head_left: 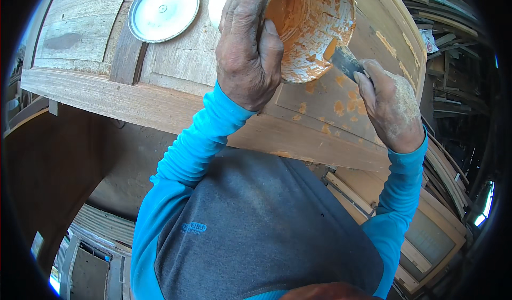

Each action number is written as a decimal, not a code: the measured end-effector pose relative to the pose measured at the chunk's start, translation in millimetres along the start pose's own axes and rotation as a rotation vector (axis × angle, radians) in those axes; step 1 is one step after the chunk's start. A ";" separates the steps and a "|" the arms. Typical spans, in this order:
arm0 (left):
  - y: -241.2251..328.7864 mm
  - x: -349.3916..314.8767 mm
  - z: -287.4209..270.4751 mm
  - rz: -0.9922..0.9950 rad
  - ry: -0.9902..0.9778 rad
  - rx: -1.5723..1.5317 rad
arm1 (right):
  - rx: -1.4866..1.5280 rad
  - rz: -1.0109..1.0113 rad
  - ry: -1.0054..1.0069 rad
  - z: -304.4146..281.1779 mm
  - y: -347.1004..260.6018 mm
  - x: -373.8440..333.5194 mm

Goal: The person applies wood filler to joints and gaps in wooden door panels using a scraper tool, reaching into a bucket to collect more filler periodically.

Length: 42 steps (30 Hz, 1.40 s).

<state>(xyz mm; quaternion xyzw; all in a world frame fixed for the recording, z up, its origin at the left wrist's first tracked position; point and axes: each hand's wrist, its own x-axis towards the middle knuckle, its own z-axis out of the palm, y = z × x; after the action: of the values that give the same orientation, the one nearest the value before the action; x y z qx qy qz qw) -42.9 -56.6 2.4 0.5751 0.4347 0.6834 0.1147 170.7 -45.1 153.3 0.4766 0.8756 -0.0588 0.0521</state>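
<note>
My left hand (246,49) grips the near left rim of a white bucket (314,31), which is tipped so its mouth faces me. Orange-brown paste coats the inside, thickest toward the left, with white streaks showing through on the right. In my right hand (392,103), dusted with pale powder, is a putty knife (345,61), its blade at the bucket's lower right rim with orange paste on the tip. Below the bucket lies a wooden panel door (314,140), dotted with orange patches of the same paste. The bucket's far side is cut off by the frame.
A round white lid (163,10) lies on the door's left part, and another white round object (221,1) is partly behind my left hand. Stacked wood strips (448,12) fill the right side. Framed wooden pieces (426,241) stand low at the right.
</note>
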 end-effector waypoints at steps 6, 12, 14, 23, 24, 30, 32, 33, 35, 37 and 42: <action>2.9 -3.8 6.9 0.004 -0.039 -0.087 | 0.159 0.042 -0.087 3.0 0.2 -3.7; 9.3 -3.5 10.0 -0.043 -0.051 -0.093 | 0.296 -0.020 0.000 4.0 -8.1 -2.6; 5.2 -4.4 6.9 -0.028 -0.038 -0.085 | 0.080 -0.030 0.120 8.4 3.2 -1.9; -4.5 1.1 -6.6 -0.064 0.016 0.015 | 0.074 -0.077 0.100 40.1 4.9 -16.0; -8.8 4.1 -8.1 -0.053 0.030 0.009 | 0.103 -0.054 0.109 45.8 4.9 -16.7; -13.8 19.2 -9.9 -0.175 0.053 -0.090 | 0.300 -0.174 0.153 81.6 29.7 -16.6; -11.7 23.5 -9.2 -0.217 0.042 -0.134 | 0.368 -0.219 0.150 82.5 36.2 -13.3; -10.2 24.6 -8.7 -0.223 0.033 -0.136 | 0.402 -0.239 0.149 82.9 38.4 -13.8; -6.7 28.2 -8.0 -0.230 0.011 -0.136 | 0.304 -0.241 0.136 83.2 39.8 -17.9; -8.5 29.0 -9.1 -0.200 -0.016 -0.067 | 0.214 -0.225 0.131 83.4 42.9 -25.0; -36.3 37.3 -32.2 -0.383 0.084 -0.120 | -0.223 -0.002 -0.191 139.8 89.2 -90.8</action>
<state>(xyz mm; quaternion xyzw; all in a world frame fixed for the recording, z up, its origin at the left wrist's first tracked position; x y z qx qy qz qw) -95.5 -25.3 2.9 0.4453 0.4989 0.6972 0.2583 299.6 -93.6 23.8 0.4595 0.8681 -0.0064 0.1877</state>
